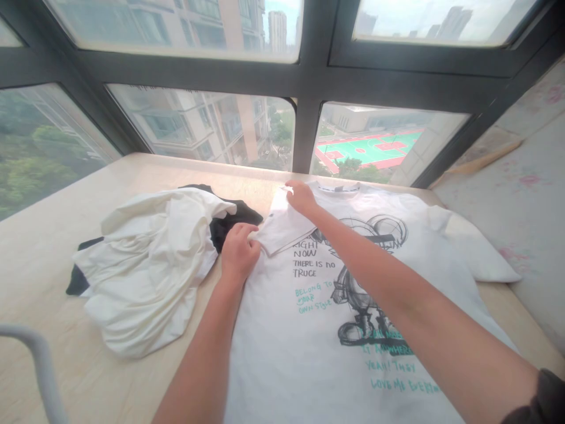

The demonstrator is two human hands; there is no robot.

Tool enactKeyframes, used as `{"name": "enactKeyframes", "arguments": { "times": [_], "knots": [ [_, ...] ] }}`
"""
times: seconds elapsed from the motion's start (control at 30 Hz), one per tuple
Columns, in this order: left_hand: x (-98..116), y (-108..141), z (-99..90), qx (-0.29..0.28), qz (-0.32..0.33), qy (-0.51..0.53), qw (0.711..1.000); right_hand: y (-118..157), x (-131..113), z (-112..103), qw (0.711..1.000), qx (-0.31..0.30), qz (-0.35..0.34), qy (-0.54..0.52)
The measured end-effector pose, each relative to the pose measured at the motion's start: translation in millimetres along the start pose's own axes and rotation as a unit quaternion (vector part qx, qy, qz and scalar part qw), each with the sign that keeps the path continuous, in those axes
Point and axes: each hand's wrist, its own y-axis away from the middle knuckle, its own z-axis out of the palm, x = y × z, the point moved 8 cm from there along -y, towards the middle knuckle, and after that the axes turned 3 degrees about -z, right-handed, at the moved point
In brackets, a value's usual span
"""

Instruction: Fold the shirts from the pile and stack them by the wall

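Note:
A white T-shirt [273, 341] with a black sketched figure and black and green lettering lies spread out, neckline toward the window. Its left sleeve [286, 227] is folded inward over the chest, covering part of the print. My left hand [241, 250] is closed on the shirt's left edge, at the lower corner of that fold. Farther up, my right hand [302, 197] pinches the fabric at the shoulder, beside the collar. My right forearm crosses over the printed figure and hides some of it. The other sleeve [483, 244] stretches out flat to the right.
Left of the shirt, a crumpled white garment [150, 271] lies over a black one [233, 221] on the pale sill [39, 265]. A curved white tube [33, 347] stands at the lower left. Dark window frames [304, 135] rise behind, and a flowered wall [525, 194] borders the right.

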Motion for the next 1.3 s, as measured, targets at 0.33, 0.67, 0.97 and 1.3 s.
{"name": "enactKeyframes", "arguments": {
  "times": [0.33,0.67,0.97,1.3],
  "knots": [
    [-9.7,-2.8,18.5,-0.060,0.011,-0.042,0.997,84.6,-12.2,16.9,0.976,-0.112,-0.108,0.151],
    [-9.2,-5.0,20.5,-0.143,0.034,-0.024,0.989,246.6,24.6,-82.7,0.995,0.000,-0.028,0.093],
    [13.8,74.1,-11.7,-0.112,0.053,-0.094,0.988,347.6,6.1,-101.9,0.992,0.015,-0.066,0.109],
    [23.5,218.6,-70.0,-0.106,0.071,-0.170,0.977,341.6,3.8,-99.9,0.991,0.019,-0.070,0.116]
  ]
}}
